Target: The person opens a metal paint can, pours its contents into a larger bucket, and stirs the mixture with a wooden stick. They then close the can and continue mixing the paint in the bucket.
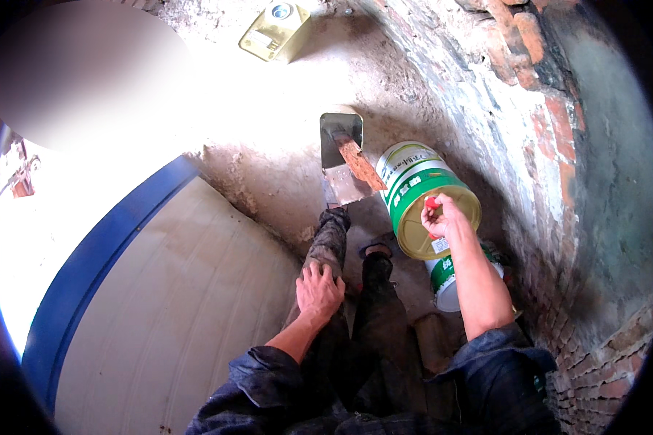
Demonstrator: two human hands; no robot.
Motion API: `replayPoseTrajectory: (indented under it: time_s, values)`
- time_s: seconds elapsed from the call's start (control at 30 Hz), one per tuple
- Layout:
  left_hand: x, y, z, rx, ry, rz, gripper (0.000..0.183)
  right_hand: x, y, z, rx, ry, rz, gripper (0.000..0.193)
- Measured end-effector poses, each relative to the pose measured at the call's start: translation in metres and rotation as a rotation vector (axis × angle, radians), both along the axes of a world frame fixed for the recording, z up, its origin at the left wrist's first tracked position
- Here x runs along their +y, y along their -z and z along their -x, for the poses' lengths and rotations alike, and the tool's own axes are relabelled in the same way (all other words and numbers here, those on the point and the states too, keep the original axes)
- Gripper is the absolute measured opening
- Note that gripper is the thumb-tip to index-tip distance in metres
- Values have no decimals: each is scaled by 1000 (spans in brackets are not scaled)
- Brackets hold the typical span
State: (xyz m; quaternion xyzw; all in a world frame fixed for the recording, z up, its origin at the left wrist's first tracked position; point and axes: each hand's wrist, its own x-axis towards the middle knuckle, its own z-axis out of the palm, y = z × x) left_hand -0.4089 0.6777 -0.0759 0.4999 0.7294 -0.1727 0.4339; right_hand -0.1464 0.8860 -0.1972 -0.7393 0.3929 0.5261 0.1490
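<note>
My left hand [319, 292] rests on my dark-trousered left leg, fingers bent a little apart over the knee, with nothing visible in it. At the end of my outstretched arm, my right hand [446, 217] is closed on a small red object [432, 203], mostly covered by the fingers, so its kind cannot be made out. Behind that hand is the gold-coloured round end of a green and white drum [422, 174], which appears tilted toward me. Left of the drum, a rough reddish-brown strip of wood or brick [361, 165] sticks out of an open rectangular metal can [331, 151].
Another green and white bucket [445, 285] sits below the drum. A gold rectangular can [276, 32] stands farther off on the floor. Along the left runs a pale panel [167, 304] with a blue edge [98, 268]. A worn brick wall [551, 138] curves up on the right.
</note>
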Motion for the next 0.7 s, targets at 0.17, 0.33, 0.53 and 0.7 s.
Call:
replayPoseTrajectory:
  time_s: [0.17,0.33,0.53,0.7]
  values:
    - [2,-1,1,10,5,-39,37,-14,21,-1,-109,-178,-99,11]
    - [0,2,4,21,5,-22,37,-19,9,15,-176,-168,-114,5]
    - [5,-2,0,12,19,-6,38,-28,28,-3,-198,304,-186,16]
    - [-5,2,-2,28,19,-27,38,-45,28,11,-214,127,-406,22]
